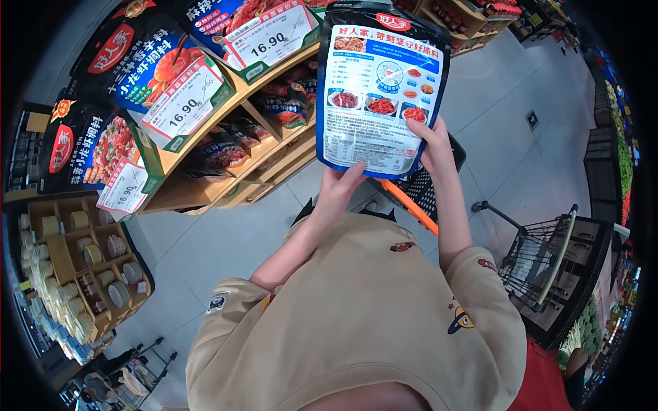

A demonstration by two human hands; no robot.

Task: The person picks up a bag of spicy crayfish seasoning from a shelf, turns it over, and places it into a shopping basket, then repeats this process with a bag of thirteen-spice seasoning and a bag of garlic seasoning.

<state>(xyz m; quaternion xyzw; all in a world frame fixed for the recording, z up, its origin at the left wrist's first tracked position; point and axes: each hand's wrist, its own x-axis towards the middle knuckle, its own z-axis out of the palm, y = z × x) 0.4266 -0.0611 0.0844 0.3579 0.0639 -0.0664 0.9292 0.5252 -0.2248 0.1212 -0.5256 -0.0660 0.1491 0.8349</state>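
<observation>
A large seasoning pouch (384, 89), black at its top and blue along its edges, is held upright with its printed white panel facing the camera. My left hand (340, 186) grips the bottom edge, its thumb lying on the panel. On the lower right side, my right hand (433, 140) holds the pouch with the thumb over the pictures; its other fingers are mostly behind it. Similar pouches (154, 61) stand on the wooden shelf to the left, above price tags (184, 103) reading 16.90.
A black basket with an orange handle (409, 205) is behind the pouch. A wire shopping cart (538, 257) stands at the right. Wooden display compartments (86, 267) hold round packages at the left. Another cart (147, 370) and a person (103, 387) are at the lower left.
</observation>
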